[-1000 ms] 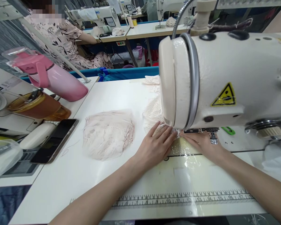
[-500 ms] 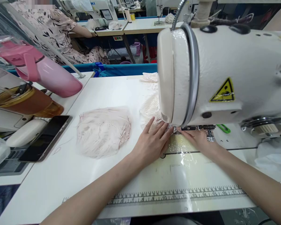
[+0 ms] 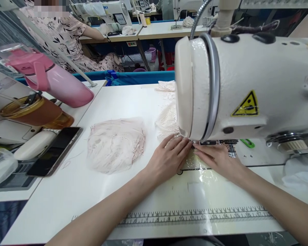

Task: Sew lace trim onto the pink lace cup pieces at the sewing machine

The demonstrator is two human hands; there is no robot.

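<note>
My left hand (image 3: 166, 153) lies with its fingers stretched out on the near edge of a pale, gathered piece of fabric (image 3: 166, 119), just left of the sewing machine's needle area. My right hand (image 3: 218, 155) rests on the machine bed from the other side. Its thumb and fingers point left and are apart, while their upper side is partly covered by the presser foot parts. The sewing machine head (image 3: 200, 89) hides the needle and the fabric's right part. A second pale, ruffled fabric piece (image 3: 116, 145) lies flat to the left of my left hand.
At the left are a dark phone (image 3: 55, 152), a cup of brown drink (image 3: 33, 111) and a pink bottle (image 3: 53, 80). A green thread snipper (image 3: 247, 143) lies behind my right hand. A ruler strip (image 3: 182, 217) runs along the front edge. Another person (image 3: 64, 34) sits beyond.
My left hand's fingers have drawn closer together at the fabric edge. The right hand has shifted slightly, its thumb showing more plainly. The whole view has moved a little.
</note>
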